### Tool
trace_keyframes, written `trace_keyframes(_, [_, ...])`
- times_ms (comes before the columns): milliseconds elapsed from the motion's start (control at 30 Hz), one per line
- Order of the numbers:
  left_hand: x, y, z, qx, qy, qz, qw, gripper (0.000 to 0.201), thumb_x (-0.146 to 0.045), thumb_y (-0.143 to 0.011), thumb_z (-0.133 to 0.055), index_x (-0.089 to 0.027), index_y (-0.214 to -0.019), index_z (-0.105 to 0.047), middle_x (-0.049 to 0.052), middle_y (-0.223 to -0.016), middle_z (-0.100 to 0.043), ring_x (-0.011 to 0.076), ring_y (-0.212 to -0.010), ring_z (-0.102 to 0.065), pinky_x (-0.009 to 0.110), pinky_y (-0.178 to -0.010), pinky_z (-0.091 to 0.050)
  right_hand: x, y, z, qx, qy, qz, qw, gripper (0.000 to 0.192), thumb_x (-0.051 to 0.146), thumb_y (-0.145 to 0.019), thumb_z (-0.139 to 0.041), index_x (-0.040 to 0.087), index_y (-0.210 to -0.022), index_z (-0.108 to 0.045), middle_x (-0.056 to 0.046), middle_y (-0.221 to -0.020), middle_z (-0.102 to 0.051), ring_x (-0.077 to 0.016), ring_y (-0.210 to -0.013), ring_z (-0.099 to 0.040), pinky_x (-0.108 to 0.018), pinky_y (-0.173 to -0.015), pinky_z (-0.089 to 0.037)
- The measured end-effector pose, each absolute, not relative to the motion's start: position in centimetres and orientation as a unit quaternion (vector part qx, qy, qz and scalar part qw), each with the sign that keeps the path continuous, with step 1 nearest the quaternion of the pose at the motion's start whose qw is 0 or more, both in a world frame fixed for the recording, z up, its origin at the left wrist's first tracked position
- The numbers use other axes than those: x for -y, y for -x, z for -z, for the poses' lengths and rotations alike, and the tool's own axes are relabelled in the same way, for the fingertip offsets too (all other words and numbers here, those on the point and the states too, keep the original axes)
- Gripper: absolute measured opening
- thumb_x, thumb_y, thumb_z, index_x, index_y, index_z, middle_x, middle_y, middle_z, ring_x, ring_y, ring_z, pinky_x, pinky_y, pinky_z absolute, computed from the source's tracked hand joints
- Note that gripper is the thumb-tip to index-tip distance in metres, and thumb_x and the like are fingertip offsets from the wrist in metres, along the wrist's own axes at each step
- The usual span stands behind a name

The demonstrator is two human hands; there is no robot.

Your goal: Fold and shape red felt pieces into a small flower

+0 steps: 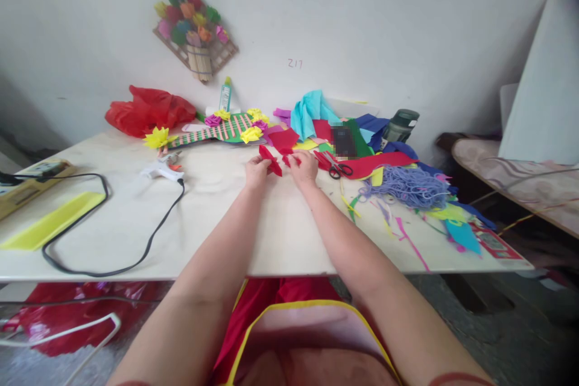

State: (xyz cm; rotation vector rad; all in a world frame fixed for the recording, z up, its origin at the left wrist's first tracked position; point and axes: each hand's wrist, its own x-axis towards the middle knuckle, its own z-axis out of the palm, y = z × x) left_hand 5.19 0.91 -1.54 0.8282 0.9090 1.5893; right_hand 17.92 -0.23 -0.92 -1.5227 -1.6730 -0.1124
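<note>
Above the middle of the white table, my left hand (257,170) pinches a folded, pointed piece of red paper (271,160). My right hand (306,167) is closed on a smaller bit of red paper (286,160), a short gap away. Much of that second bit is hidden by the fingers. Just right of my right hand lie scissors (337,170) with black handles, on a long red strip (380,164). Behind my hands are red paper sheets (284,140) and a crumpled light-blue sheet (312,113).
A white glue gun (163,171) with a black cord lies left, near a power strip (34,184) and a yellow sheet (54,220). Behind it rests a green craft piece (217,131) with paper flowers. Purple-blue yarn (404,187) and a dark bottle (400,125) are at right.
</note>
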Motion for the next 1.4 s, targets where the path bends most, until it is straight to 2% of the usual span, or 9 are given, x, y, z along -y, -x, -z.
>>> trace_keyframes(100, [-1.3, -4.7, 1.8, -0.402, -0.348, -0.673, 0.515, 0.018, -0.013, -0.053, -0.057, -0.013, -0.071, -0.061, 0.007, -0.067, -0.067, 0.0211, -0.065, -0.064, 0.033, -0.061, -0.051, -0.2, -19.3, 1.0, 0.610, 0.671, 0.040, 0.419, 0.026, 0.023, -0.086, -0.044, 0.017, -0.089, -0.069, -0.010, -0.110, -0.064, -0.0236, -0.104, -0.052, -0.037, -0.089, -0.036])
trace_keyframes(233, [-2.0, -4.7, 2.3, -0.434, -0.355, -0.667, 0.491, 0.026, -0.012, -0.052, -0.059, -0.013, -0.078, -0.061, 0.006, -0.065, -0.066, 0.0222, -0.064, -0.064, 0.033, -0.057, -0.049, -0.8, -19.8, 1.2, 0.613, 0.687, 0.050, 0.386, 0.022, 0.026, -0.081, -0.049, 0.020, -0.085, -0.071, -0.008, -0.116, -0.061, -0.0259, -0.108, -0.047, -0.041, -0.091, -0.032])
trace_keyframes(467, [-2.0, -4.7, 2.4, -0.435, -0.343, -0.671, 0.493, 0.021, -0.014, -0.052, -0.064, -0.014, -0.072, -0.056, 0.003, -0.060, -0.063, 0.0177, -0.057, -0.062, 0.031, -0.056, -0.050, -1.9, -18.7, 1.6, 0.673, 0.679, 0.091, 0.278, 0.021, 0.023, -0.078, -0.053, 0.018, -0.085, -0.072, -0.011, -0.111, -0.060, -0.0262, -0.107, -0.043, -0.043, -0.094, -0.026])
trace_keyframes(533, [-1.8, -4.7, 2.3, -0.437, -0.343, -0.671, 0.492, 0.018, -0.016, -0.054, -0.065, -0.015, -0.068, -0.054, 0.002, -0.058, -0.061, 0.0172, -0.055, -0.061, 0.031, -0.055, -0.051, -2.0, -18.7, 1.5, 0.661, 0.684, 0.097, 0.294, 0.021, 0.021, -0.078, -0.052, 0.019, -0.083, -0.072, -0.010, -0.110, -0.061, -0.0251, -0.106, -0.043, -0.042, -0.094, -0.026])
trace_keyframes(667, [-1.7, -4.7, 2.1, -0.446, -0.343, -0.671, 0.483, 0.018, -0.017, -0.055, -0.066, -0.015, -0.064, -0.051, 0.001, -0.055, -0.059, 0.0168, -0.052, -0.060, 0.031, -0.052, -0.051, -1.5, -18.7, 0.6, 0.603, 0.682, 0.079, 0.406, 0.020, 0.025, -0.079, -0.053, 0.019, -0.083, -0.072, -0.008, -0.107, -0.063, -0.0236, -0.103, -0.048, -0.039, -0.092, -0.031])
trace_keyframes(800, [-1.9, -4.7, 2.1, -0.455, -0.340, -0.669, 0.479, 0.019, -0.018, -0.056, -0.067, -0.016, -0.063, -0.049, -0.001, -0.053, -0.056, 0.0152, -0.050, -0.059, 0.030, -0.050, -0.051, -0.8, -17.7, -0.5, 0.603, 0.628, -0.027, 0.492, 0.019, 0.026, -0.078, -0.056, 0.017, -0.082, -0.072, -0.006, -0.088, -0.067, -0.0184, -0.085, -0.058, -0.030, -0.080, -0.043])
trace_keyframes(900, [-1.9, -4.7, 2.1, -0.457, -0.338, -0.669, 0.479, 0.020, -0.018, -0.057, -0.068, -0.016, -0.062, -0.048, -0.002, -0.051, -0.055, 0.0137, -0.049, -0.058, 0.028, -0.051, -0.052, -0.3, -16.5, -0.8, 0.610, 0.579, -0.106, 0.531, 0.017, 0.027, -0.076, -0.058, 0.018, -0.082, -0.072, -0.003, -0.082, -0.068, -0.0158, -0.079, -0.061, -0.027, -0.076, -0.046])
trace_keyframes(1133, [-1.7, -4.7, 2.1, -0.458, -0.347, -0.666, 0.477, 0.020, -0.016, -0.056, -0.067, -0.017, -0.062, -0.048, -0.003, -0.049, -0.054, 0.0132, -0.048, -0.058, 0.027, -0.051, -0.052, 0.3, -15.2, 0.0, 0.618, 0.565, -0.174, 0.518, 0.015, 0.028, -0.072, -0.061, 0.018, -0.080, -0.071, -0.002, -0.075, -0.070, -0.0155, -0.073, -0.064, -0.027, -0.072, -0.048])
trace_keyframes(1400, [-1.7, -4.7, 2.1, -0.450, -0.351, -0.668, 0.478, 0.016, -0.013, -0.054, -0.062, -0.016, -0.061, -0.048, -0.002, -0.048, -0.054, 0.0136, -0.048, -0.058, 0.029, -0.053, -0.052, 0.9, -14.8, -0.3, 0.615, 0.595, -0.126, 0.502, 0.013, 0.024, -0.073, -0.061, 0.018, -0.077, -0.072, -0.004, -0.096, -0.068, -0.0148, -0.082, -0.063, -0.027, -0.082, -0.047])
